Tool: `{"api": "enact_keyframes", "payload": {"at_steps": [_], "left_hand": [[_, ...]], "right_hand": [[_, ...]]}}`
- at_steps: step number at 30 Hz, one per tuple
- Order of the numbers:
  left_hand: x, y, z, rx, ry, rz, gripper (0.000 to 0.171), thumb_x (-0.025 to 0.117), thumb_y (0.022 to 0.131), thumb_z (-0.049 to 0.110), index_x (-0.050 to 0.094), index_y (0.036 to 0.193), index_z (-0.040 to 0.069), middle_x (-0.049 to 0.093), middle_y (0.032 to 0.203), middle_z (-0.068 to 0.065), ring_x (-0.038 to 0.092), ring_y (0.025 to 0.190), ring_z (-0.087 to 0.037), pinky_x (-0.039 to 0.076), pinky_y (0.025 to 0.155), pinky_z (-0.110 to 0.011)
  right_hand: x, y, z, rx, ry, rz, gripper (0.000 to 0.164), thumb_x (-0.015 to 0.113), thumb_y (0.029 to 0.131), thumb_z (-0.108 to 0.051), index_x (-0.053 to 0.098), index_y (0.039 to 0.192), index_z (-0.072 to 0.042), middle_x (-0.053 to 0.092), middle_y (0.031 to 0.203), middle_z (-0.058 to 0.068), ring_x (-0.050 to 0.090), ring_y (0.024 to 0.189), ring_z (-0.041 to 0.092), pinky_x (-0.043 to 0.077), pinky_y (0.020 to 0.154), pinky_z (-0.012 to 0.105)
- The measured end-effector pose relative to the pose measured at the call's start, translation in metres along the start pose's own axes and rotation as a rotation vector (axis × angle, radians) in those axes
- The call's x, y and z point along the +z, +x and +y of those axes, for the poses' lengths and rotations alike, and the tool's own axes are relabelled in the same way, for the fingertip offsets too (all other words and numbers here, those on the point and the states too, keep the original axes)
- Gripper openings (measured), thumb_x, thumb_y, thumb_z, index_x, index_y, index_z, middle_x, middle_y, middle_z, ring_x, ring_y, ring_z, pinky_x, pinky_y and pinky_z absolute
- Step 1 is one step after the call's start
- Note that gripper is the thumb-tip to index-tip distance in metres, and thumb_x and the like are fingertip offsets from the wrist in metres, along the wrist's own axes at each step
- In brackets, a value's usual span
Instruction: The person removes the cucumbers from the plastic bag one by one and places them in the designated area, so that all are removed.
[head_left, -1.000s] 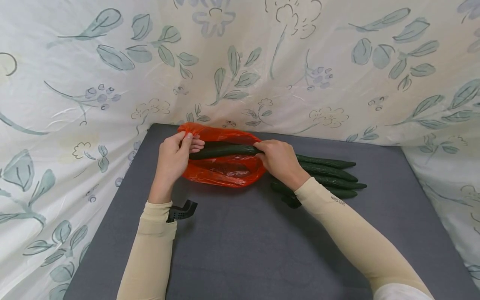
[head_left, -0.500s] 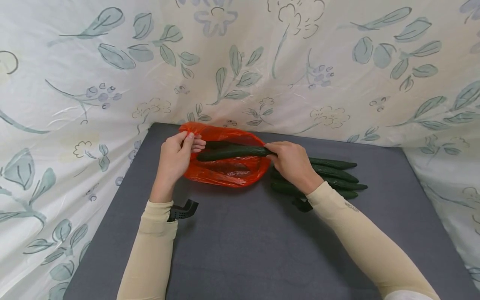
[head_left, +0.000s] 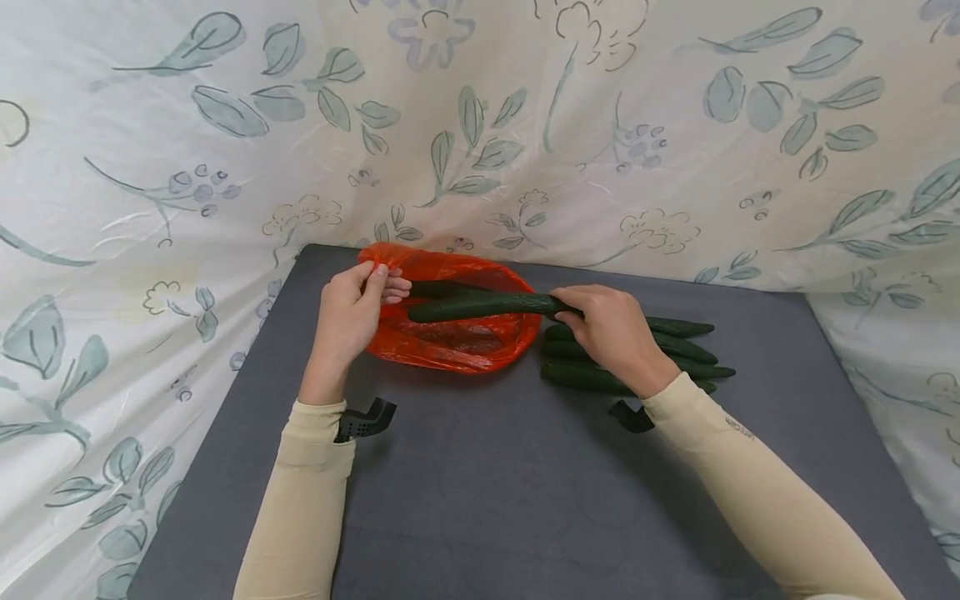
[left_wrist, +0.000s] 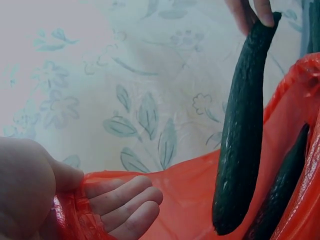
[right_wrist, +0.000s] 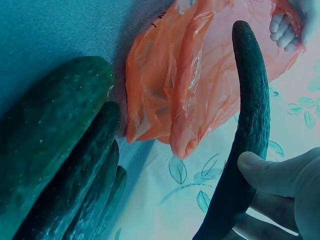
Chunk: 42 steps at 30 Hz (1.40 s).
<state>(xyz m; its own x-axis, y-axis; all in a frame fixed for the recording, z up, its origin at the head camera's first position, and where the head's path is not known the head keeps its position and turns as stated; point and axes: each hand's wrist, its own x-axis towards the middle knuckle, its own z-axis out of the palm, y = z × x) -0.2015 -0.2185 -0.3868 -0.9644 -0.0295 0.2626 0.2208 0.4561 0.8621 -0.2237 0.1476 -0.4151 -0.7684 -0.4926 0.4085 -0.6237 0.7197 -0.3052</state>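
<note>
My left hand pinches the left rim of a red plastic bag, holding its mouth spread. Between thumb and fingers, my right hand grips a long dark green cucumber near one end. The cucumber's free end hangs over the bag's mouth, above the film. A second cucumber lies inside the bag, partly covered by the held one in the head view. Below my right hand, several cucumbers lie side by side to the right of the bag, partly hidden by the hand and wrist.
The dark grey table runs back to a wall of white floral cloth, which also rises on both sides. The bag stands near the table's back edge. A black wrist mount sticks out from the left sleeve.
My right hand has drawn the cucumber rightward, so that more of it reaches past the bag's right rim. My left hand keeps its pinch on the bag in the same place.
</note>
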Motion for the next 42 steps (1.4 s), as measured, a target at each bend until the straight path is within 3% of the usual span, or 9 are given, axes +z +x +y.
{"api": "enact_keyframes", "payload": {"at_steps": [20, 42], "left_hand": [[-0.001, 0.0, 0.001, 0.003, -0.004, 0.006, 0.036, 0.052, 0.117, 0.019, 0.073, 0.124, -0.01, 0.079, 0.11, -0.017, 0.078, 0.097, -0.031, 0.065, 0.09, -0.037], [-0.002, 0.001, -0.002, 0.001, -0.005, 0.011, 0.036, 0.051, 0.117, 0.019, 0.073, 0.123, -0.009, 0.079, 0.109, -0.017, 0.078, 0.096, -0.027, 0.065, 0.09, -0.035]], "right_hand": [[-0.023, -0.033, 0.012, 0.021, -0.014, 0.041, 0.042, 0.088, 0.091, -0.004, 0.078, 0.132, -0.005, 0.078, 0.124, 0.014, 0.077, 0.102, 0.033, 0.065, 0.077, 0.052], [-0.048, -0.069, 0.021, -0.044, -0.08, 0.112, 0.046, 0.091, 0.085, 0.001, 0.08, 0.128, -0.005, 0.079, 0.118, 0.014, 0.077, 0.098, 0.033, 0.064, 0.068, 0.052]]}}
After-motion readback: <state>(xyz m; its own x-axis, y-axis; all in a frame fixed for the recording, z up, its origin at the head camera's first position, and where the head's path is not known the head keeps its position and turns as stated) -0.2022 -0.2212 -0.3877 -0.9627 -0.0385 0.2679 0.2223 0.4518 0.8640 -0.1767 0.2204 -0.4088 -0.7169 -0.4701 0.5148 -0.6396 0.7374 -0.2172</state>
